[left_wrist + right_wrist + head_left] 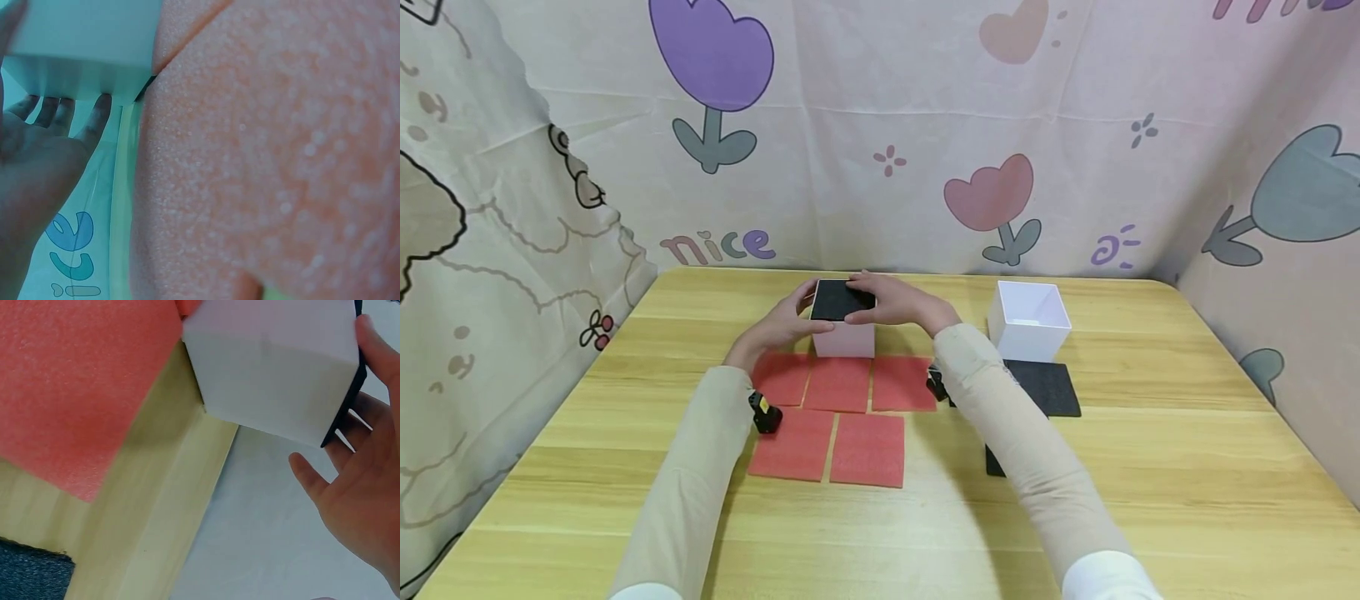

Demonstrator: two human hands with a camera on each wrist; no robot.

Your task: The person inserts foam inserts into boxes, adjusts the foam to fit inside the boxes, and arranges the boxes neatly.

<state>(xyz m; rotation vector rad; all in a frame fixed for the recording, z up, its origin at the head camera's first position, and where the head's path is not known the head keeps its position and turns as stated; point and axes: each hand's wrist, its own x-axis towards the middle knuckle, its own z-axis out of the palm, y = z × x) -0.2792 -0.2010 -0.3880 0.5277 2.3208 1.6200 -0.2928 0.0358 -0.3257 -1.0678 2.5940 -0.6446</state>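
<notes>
A white box (pixel 844 340) stands near the back of the table, with a black foam square (pixel 837 302) lying across its top. My left hand (pixel 784 321) holds this box from the left, thumb along its upper front and fingers at its left side. In the left wrist view, several fingertips (pixel 100 103) touch the box's side wall. From the right, my right hand (pixel 891 300) reaches over the top and grips the black square, thumb near the front edge and fingers toward the back. In the right wrist view, the fingers partly disappear behind the square's dark edge (pixel 347 403).
Several red foam squares (pixel 867 450) lie in two rows before the box. Another white box (pixel 1030 333), with its top open, stands to the right. Black foam squares (pixel 1051 389) lie in front of it, partly hidden by my right sleeve. A patterned cloth (pixel 850 192) hangs behind the table.
</notes>
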